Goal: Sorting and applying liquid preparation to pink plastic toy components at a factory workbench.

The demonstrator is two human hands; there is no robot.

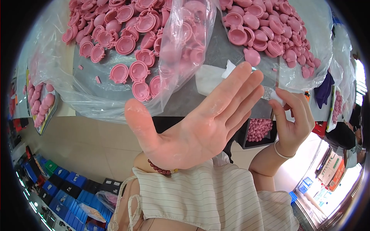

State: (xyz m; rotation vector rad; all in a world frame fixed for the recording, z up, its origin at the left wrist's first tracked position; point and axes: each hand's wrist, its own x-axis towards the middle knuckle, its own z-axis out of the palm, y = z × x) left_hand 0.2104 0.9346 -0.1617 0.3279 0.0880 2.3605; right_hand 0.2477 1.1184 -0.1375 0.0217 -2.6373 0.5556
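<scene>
My left hand (192,127) is raised close to the camera, palm toward me, thumb and fingers stretched out, holding nothing. It covers part of the table. Between thumb and fingertips of my right hand (295,119) is a small white rounded piece (276,97), at the end of something clear and shiny (267,92). Whether the two are joined I cannot tell. Behind my left fingers lie a white cloth (208,79) and a white object (229,69), partly hidden. Pink hinged round plastic shells (140,71) lie loose on the table nearby.
Clear plastic bags (115,104) spread over the grey table (254,109), under heaps of pink shells (266,30). Below the table edge stands a black bin (243,138) of pink pieces. Blue crates (63,198) stand at lower left; a purple cloth (324,89) lies at right.
</scene>
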